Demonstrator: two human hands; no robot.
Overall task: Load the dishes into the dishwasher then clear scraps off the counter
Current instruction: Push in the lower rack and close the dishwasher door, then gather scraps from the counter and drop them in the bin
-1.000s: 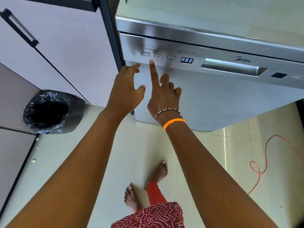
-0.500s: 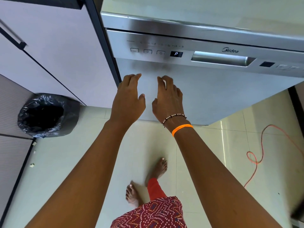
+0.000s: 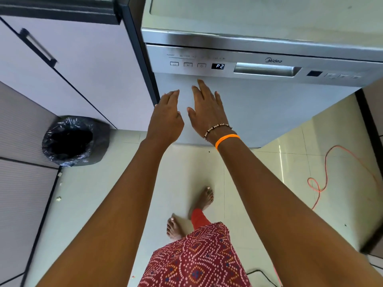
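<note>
Steel dishwasher (image 3: 259, 112) is standing shut just ahead of both open, empty grips; its display (image 3: 218, 66) is now reading P2, not 8:88; right hand (image 3: 207, 109) is hovering under the buttons, left hand (image 3: 166, 114) beside it; programme seems chosen, so loading looks finished.

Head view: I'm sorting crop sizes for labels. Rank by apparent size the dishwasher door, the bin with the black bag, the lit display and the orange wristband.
1. dishwasher door
2. bin with the black bag
3. orange wristband and lit display: too alike to rank.
</note>
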